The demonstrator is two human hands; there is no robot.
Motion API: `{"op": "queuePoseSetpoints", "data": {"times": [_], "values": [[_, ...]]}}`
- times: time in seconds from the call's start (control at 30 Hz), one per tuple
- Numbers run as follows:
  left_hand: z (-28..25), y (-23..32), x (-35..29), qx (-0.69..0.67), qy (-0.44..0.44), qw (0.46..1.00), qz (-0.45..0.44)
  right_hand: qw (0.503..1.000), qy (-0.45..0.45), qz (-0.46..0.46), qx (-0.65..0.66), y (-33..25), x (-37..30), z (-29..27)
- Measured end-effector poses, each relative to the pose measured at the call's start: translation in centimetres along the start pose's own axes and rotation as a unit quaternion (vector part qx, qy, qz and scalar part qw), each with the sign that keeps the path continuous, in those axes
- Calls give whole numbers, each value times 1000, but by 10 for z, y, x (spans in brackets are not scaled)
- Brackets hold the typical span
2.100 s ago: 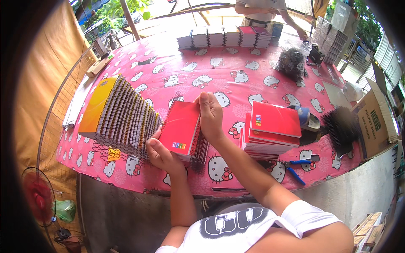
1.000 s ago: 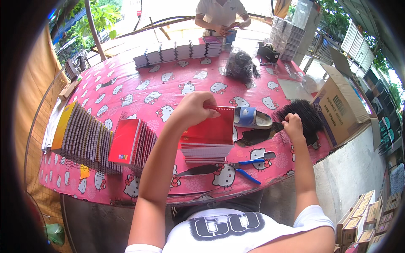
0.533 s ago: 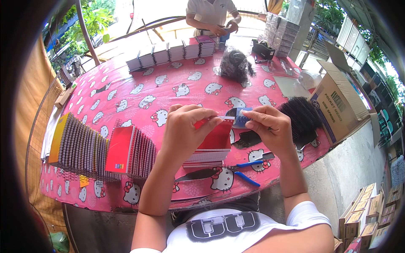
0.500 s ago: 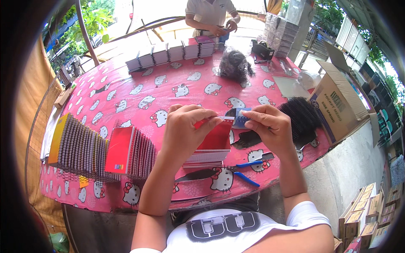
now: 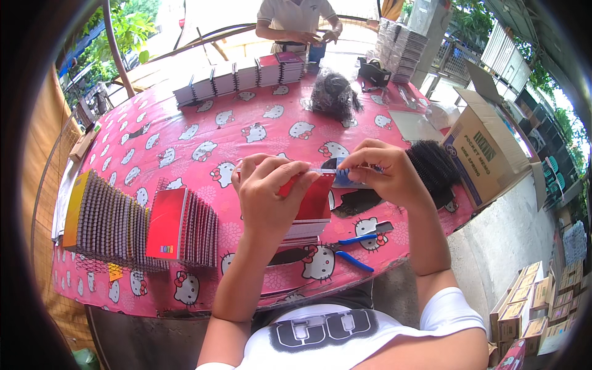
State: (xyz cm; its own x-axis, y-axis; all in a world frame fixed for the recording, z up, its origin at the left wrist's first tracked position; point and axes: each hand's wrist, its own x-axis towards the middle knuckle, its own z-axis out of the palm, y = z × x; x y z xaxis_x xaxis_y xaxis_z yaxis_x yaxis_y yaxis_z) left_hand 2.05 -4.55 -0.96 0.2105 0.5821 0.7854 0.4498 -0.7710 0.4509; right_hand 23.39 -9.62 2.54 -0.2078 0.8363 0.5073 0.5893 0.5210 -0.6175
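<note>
My left hand [image 5: 271, 185] is closed on the top edge of a red-covered notebook [image 5: 316, 200], thumb in front and fingers behind. The notebook is tilted above a short pile of white-paged notebooks [image 5: 302, 232]. At the notebook's right upper corner, my right hand [image 5: 382, 169] is pinched; what its fingertips hold is too small to make out. A blue item [image 5: 342, 177] lies just behind them. Pliers with blue handles [image 5: 354, 262] rest open on the table, right of the pile. A heap of black spiral coils [image 5: 433, 169] lies beyond my right wrist.
Left of me stand rows of spiral notebooks, one with a yellow front [image 5: 77, 213], one with a red front [image 5: 166, 225]. More notebooks [image 5: 237, 77] line the far side of the pink table [image 5: 179, 132]. A cardboard box [image 5: 487, 151] stands right. Another person [image 5: 296, 24] works opposite.
My right hand has moved left, closer to the notebook's corner and my left hand, its fingers bent more. My left hand keeps its hold. The whole view has shifted slightly.
</note>
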Motion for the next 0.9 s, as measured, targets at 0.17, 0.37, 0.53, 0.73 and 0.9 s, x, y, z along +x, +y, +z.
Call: {"op": "queuePoseSetpoints", "data": {"times": [0.17,0.37,0.53,0.73,0.9], "values": [[0,-4,-3,-12,-3,999,-31,972,-73,183,128,-9,9,-2],[-4,-8,-3,-13,-33,999,-33,992,44,-11,-119,-13,-1,25],[-6,-8,-4,-6,-37,999,-38,983,64,1,-170,-23,1,33],[-7,-8,-3,-12,-41,998,-37,980,99,-18,-174,-24,5,41],[-6,-10,-3,-24,-33,999,-33,985,70,-11,-160,-32,9,41]]}}
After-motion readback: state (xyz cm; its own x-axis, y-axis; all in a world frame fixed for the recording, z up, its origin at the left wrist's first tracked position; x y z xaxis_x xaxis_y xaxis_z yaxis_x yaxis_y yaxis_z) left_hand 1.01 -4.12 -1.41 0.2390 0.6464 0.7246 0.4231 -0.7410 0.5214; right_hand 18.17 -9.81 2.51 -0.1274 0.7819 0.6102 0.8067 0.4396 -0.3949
